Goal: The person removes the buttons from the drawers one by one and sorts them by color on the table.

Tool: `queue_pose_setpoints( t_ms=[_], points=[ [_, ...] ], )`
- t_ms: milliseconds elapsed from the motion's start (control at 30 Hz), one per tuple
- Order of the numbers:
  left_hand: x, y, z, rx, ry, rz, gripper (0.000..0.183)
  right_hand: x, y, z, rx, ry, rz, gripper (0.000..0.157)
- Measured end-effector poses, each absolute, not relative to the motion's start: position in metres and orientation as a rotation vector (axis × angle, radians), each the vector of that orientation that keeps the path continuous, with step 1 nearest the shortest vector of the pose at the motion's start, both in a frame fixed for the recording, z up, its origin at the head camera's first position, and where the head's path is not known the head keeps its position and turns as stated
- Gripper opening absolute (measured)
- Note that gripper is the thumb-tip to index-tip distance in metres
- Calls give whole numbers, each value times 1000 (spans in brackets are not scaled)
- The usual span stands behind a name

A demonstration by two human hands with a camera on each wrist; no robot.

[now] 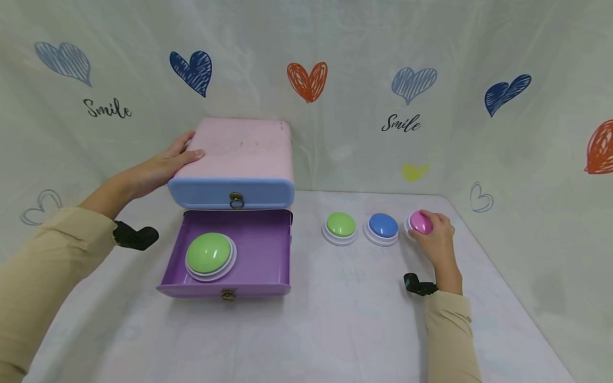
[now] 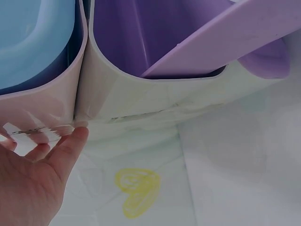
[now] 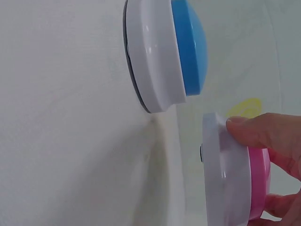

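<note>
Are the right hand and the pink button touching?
Touching: the right wrist view shows the right hand gripping the pink button, thumb against its white base.

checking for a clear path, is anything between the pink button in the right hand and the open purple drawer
Yes: the blue button and the smaller green button stand on the table between the pink button and the purple drawer.

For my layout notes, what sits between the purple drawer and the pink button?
The head view shows a small green button and a blue button between them, on the table.
</note>
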State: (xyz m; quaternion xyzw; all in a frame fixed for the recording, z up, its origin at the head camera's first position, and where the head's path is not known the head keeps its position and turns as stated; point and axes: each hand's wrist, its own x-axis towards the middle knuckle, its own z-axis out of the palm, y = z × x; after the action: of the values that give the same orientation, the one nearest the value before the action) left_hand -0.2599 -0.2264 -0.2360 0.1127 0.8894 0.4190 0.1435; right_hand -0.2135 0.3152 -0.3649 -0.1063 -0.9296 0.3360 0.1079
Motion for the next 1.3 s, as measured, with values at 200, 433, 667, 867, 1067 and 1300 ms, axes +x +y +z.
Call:
queue_pose_setpoints(
  t_ms=[200, 433, 667, 867, 1067, 1300],
  points=[
    [-260, -226, -235, 323, 2568, 1202, 77, -216, 320, -368, -415, -2748, 1002, 61],
    [-258, -226, -234, 324, 2562, 1207, 78, -221, 326, -374, -460, -2788, 1046, 63],
    [-258, -225, -234, 325, 2564, 1202, 78, -226, 329, -382, -482, -2834, 1060, 66],
    [-258, -226, -234, 320, 2570, 1191, 78, -228, 332, -387, -443, -2849, 1061, 63],
    [-257, -226, -233, 316, 2565, 1191, 79, -226, 337, -387, -303, -2891, 1023, 59],
    [-257, -226, -234, 316, 2566, 1199, 79, -227, 343, -391, -287, -2898, 1028, 60]
  ],
)
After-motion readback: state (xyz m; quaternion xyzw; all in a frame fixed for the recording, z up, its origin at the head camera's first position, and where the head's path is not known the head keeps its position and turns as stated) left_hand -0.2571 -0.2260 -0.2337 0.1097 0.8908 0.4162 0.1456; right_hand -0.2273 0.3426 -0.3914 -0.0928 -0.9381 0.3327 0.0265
